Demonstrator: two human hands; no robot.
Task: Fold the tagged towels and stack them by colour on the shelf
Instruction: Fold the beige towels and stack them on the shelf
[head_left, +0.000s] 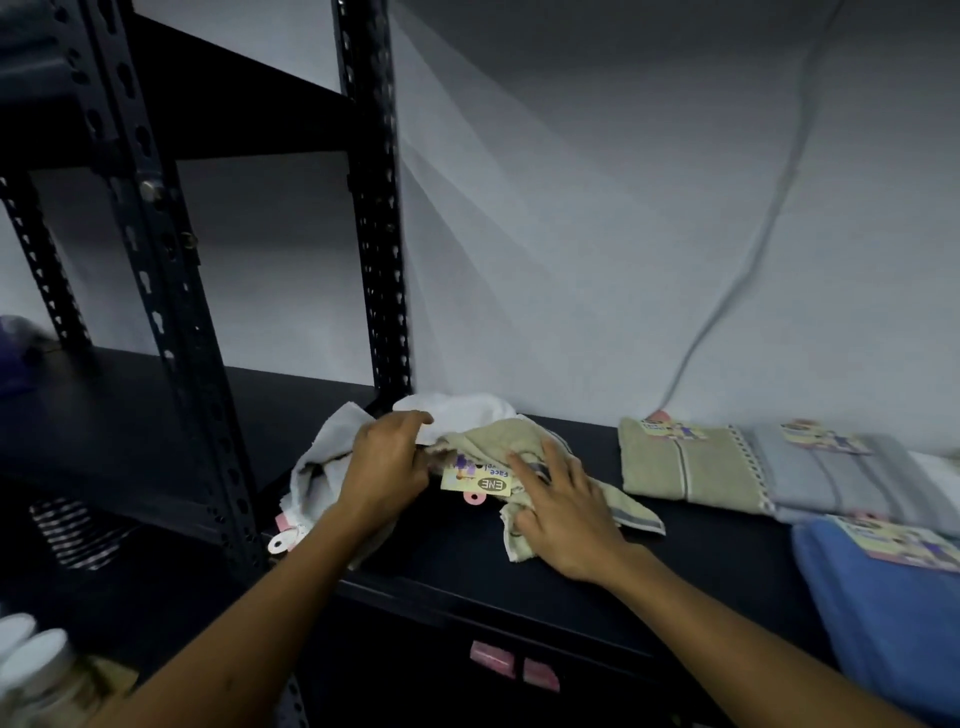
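On the dark tabletop (447, 551), just right of the black slotted shelf upright (382, 208), two unfolded towels lie bunched together: a white towel (457, 408) at the back and left, and a beige towel (498, 436) partly over it, its striped edge trailing right. The left hand (387, 462) has its fingers curled into the folds where the two towels meet, gripping the cloth. The right hand (563, 512) lies on the beige towel with fingers spread and nearly straight, just beside its yellow card tag (475, 478). Well to the right, a folded beige towel (685, 462), a folded grey towel (841, 478) and a folded blue towel (883, 608) lie flat, each tagged.
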